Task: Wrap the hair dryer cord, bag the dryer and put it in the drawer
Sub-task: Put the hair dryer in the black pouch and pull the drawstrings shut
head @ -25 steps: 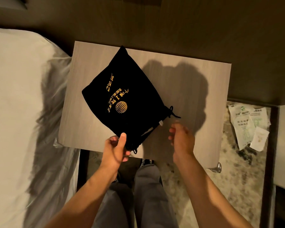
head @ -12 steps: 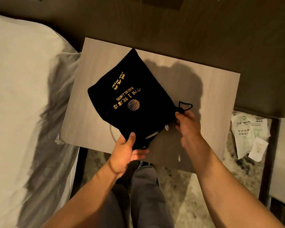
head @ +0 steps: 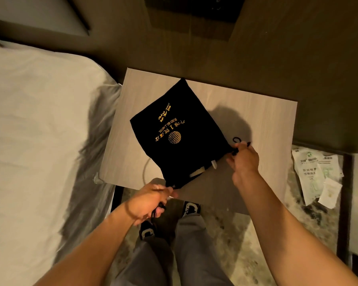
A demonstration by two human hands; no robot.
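Black drawstring bag (head: pixel 180 139) lies flat on the table (head: pixel 256 112), mouth toward the person. Left hand (head: pixel 147 203) pinches the drawstring at the near corner, right hand (head: pixel 244 159) pinches the cord at the right corner. Bed (head: pixel 39 131) left.

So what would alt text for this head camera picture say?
Two bare hands pull the drawstrings of a black cloth bag with gold lettering on a pale wooden bedside table: left hand at the near corner, right hand at the right corner. White bed alongside.
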